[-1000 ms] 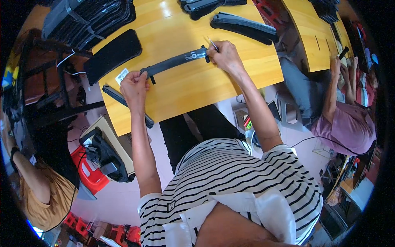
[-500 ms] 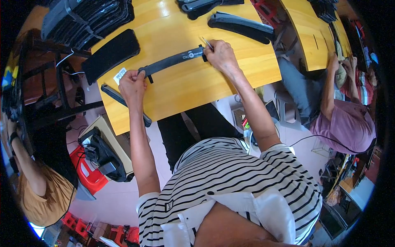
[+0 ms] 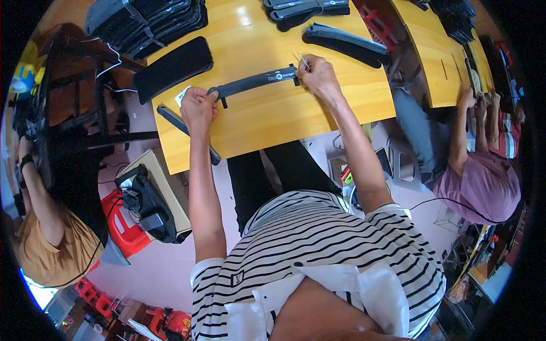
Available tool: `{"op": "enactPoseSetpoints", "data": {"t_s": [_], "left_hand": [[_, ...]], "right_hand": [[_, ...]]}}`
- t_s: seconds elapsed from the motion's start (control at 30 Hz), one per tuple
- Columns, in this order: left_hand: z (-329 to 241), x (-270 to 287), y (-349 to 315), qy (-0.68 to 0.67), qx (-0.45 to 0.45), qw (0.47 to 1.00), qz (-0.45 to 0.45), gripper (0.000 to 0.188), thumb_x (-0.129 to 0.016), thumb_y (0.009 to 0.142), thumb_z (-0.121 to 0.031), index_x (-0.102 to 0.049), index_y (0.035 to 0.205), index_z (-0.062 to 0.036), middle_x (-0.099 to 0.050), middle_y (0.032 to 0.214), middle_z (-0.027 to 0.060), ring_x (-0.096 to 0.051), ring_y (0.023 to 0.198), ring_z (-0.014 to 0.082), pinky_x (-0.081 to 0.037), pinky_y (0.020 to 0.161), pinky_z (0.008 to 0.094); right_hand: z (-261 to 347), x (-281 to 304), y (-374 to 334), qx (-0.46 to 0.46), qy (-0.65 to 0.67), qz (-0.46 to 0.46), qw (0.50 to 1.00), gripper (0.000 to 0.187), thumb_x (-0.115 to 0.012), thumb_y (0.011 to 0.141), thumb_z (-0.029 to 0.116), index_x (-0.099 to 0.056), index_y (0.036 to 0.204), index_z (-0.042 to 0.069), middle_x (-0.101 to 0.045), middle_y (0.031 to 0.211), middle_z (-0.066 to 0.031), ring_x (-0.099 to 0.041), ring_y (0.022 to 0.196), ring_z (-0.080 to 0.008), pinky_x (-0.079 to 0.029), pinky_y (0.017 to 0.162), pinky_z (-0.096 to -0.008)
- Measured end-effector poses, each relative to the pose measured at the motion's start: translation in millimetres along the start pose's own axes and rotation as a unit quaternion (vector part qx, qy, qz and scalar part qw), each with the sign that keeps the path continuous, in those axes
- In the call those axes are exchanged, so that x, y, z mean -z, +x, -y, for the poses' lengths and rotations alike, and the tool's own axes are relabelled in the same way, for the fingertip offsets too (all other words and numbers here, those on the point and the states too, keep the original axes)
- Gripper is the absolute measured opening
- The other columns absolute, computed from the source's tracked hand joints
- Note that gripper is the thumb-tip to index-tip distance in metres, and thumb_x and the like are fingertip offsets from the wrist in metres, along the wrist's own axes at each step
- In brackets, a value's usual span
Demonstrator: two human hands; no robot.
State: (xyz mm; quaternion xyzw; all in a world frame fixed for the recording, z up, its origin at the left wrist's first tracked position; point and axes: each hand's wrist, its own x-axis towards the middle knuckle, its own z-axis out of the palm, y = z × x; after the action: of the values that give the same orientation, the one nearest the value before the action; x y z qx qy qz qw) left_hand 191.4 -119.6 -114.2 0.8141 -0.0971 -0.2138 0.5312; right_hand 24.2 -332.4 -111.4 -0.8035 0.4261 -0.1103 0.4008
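Note:
A dark grey fabric strip with white print and small black tabs near its ends stretches between my hands over the yellow table. My left hand pinches its left end, fingers closed. At the other end my right hand is closed, its fingertips against the strip. A thin pointed metal tool sticks out from those fingers; its kind is hard to make out. A white label lies partly behind my left hand. Beside my left wrist rests a narrow folded dark strip.
A flat black fabric panel lies at the table's left. Strapped stacks of black pieces stand at the back left, others at the back. A folded black piece lies back right. Co-workers sit at both sides.
The whole view has shifted, so the table and hands appear farther right. Both hands keep their grip, and the strip stays stretched between them.

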Motion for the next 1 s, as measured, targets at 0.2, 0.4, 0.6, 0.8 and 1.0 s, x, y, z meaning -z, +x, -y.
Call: {"op": "enactPoseSetpoints", "data": {"t_s": [0.2,0.4,0.6,0.8,1.0], "left_hand": [[8,-5,7,0.046,-0.029,0.998,-0.013,0.01,-0.061,0.077,-0.008,-0.051,0.076,-0.0041,-0.053,0.054,0.0047,-0.052,0.043,0.0112,-0.041,0.04,0.0243],[4,5,0,0.413,-0.145,0.886,-0.154,0.019,-0.056,0.079,-0.024,-0.056,0.09,-0.0089,-0.063,0.083,0.019,-0.061,0.08,0.0359,-0.047,0.07,0.0457],[-8,58,-44,0.407,-0.17,0.87,-0.22,0.045,-0.048,0.082,-0.052,-0.059,0.093,-0.0099,-0.064,0.085,0.0181,-0.061,0.081,0.0369,-0.045,0.068,0.0465],[25,66,-73,0.468,-0.042,0.878,-0.095,0.073,-0.05,0.075,-0.064,-0.061,0.094,0.0055,-0.064,0.084,0.0222,-0.062,0.08,0.035,-0.046,0.075,0.0432],[42,70,-71,0.349,-0.054,0.932,-0.076,0.049,-0.06,0.077,-0.039,-0.059,0.077,0.0098,-0.059,0.06,0.0141,-0.055,0.043,0.019,-0.042,0.04,0.0289]], "right_hand": [[-13,-3,7,-0.028,0.023,-0.002,0.999,0.011,-0.058,0.071,0.016,-0.06,0.072,0.006,-0.062,0.072,-0.0193,-0.062,0.071,-0.0349,-0.049,0.067,-0.0428],[5,-17,-47,0.123,0.026,-0.236,0.963,0.009,-0.052,0.079,0.012,-0.057,0.081,0.006,-0.058,0.064,-0.018,-0.06,0.063,-0.0346,-0.046,0.056,-0.0418],[28,-31,-181,0.232,0.196,-0.129,0.944,0.004,-0.055,0.076,0.005,-0.054,0.08,0.004,-0.056,0.066,-0.0148,-0.058,0.058,-0.0294,-0.044,0.051,-0.0358],[19,-66,-249,0.297,0.205,0.055,0.931,0.008,-0.055,0.077,0.004,-0.05,0.082,0.003,-0.057,0.065,-0.0136,-0.059,0.058,-0.0303,-0.046,0.049,-0.037],[17,-75,-261,0.328,0.163,0.056,0.929,0.011,-0.056,0.074,0.003,-0.048,0.082,0.003,-0.056,0.064,-0.013,-0.058,0.055,-0.0308,-0.044,0.045,-0.0389]]}}
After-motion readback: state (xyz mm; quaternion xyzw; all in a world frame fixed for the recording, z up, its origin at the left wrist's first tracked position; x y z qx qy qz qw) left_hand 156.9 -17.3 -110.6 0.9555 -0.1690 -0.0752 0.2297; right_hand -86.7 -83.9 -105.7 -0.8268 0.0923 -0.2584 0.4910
